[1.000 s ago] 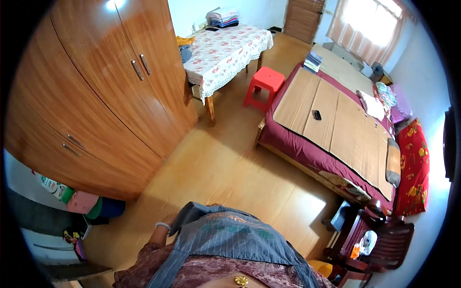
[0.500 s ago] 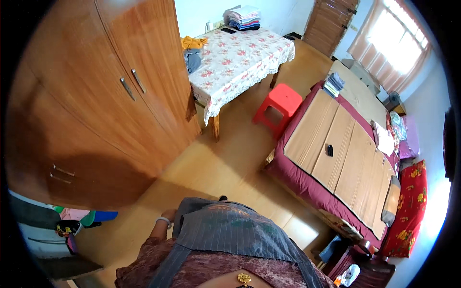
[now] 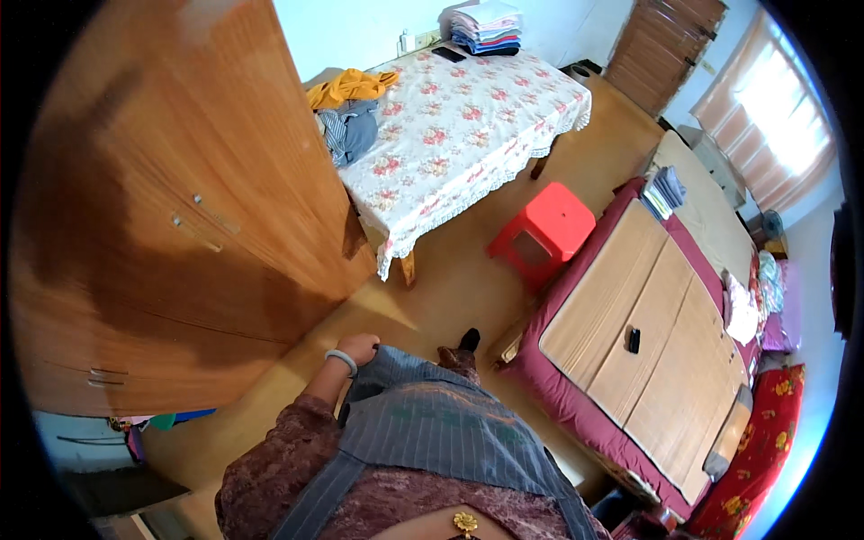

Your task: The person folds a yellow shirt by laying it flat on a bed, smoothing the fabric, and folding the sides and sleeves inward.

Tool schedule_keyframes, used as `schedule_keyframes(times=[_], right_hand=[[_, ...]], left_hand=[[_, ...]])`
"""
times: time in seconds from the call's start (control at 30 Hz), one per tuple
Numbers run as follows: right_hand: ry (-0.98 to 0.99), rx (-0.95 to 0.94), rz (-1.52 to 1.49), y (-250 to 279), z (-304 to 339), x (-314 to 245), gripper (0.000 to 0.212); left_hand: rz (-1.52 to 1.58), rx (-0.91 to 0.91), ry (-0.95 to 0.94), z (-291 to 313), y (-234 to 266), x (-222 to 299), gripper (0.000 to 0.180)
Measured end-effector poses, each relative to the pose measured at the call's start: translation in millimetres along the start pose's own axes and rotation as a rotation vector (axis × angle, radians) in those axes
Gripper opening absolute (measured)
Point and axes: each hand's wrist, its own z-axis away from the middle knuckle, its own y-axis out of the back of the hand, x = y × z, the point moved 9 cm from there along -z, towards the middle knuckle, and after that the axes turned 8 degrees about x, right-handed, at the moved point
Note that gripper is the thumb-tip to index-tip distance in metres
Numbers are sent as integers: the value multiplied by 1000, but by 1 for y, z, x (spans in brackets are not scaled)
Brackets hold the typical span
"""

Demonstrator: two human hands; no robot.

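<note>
My left hand, with a pale bracelet at its wrist, is out in front on the left side of my body. Its fingers are curled closed at the upper left corner of the grey striped apron I wear, and the cloth runs up to them. The fingertips are partly hidden. My right hand is not visible. Ahead stands a table with a floral cloth, and beyond my foot a red plastic stool stands against the bed.
A tall wooden wardrobe fills the left. On the table lie a yellow cloth, grey clothes, a phone and folded clothes. The bed at right carries cardboard, a black device and folded cloths.
The view has moved forward, bringing the table and stool closer. My left hand has swung forward and up with the apron's corner. A foot has come forward into sight.
</note>
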Motion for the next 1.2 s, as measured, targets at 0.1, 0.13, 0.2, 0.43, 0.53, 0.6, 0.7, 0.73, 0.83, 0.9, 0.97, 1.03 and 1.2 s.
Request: schedule_keyframes(times=[0.1,0.13,0.2,0.43,0.53,0.6,0.7,0.73,0.83,0.9,0.97,1.03,1.2], right_hand=[[22,-48,-83,-3,-46,-56,39],[20,-58,-94,2,-57,-70,39],[19,-80,-147,8,-79,-98,39],[-11,-137,-247,34,-138,-164,40],[-23,-120,-285,49,-158,-187,40],[-22,-94,-311,61,-170,-206,40],[-21,-46,-303,74,-202,-251,40],[-15,-3,-157,83,-221,-266,41],[60,97,231,107,-252,-301,42],[172,134,460,111,-261,-320,42],[231,122,537,117,-272,-329,44],[177,70,520,107,-273,-348,43],[219,228,425,122,-288,-405,36]], left_hand=[[-74,94,88,-40,15,0,24],[-77,188,99,-43,23,0,25],[-47,211,145,-59,41,13,29],[77,301,211,-102,110,61,41],[83,454,207,-128,146,82,45],[49,575,125,-148,172,99,53],[11,642,217,-179,205,98,60],[46,638,224,-197,212,91,65],[-38,701,297,-246,230,76,69],[-21,660,299,-281,242,63,72],[4,791,283,-303,261,62,73],[14,798,324,-310,270,58,74],[26,653,393,-342,275,60,77]])
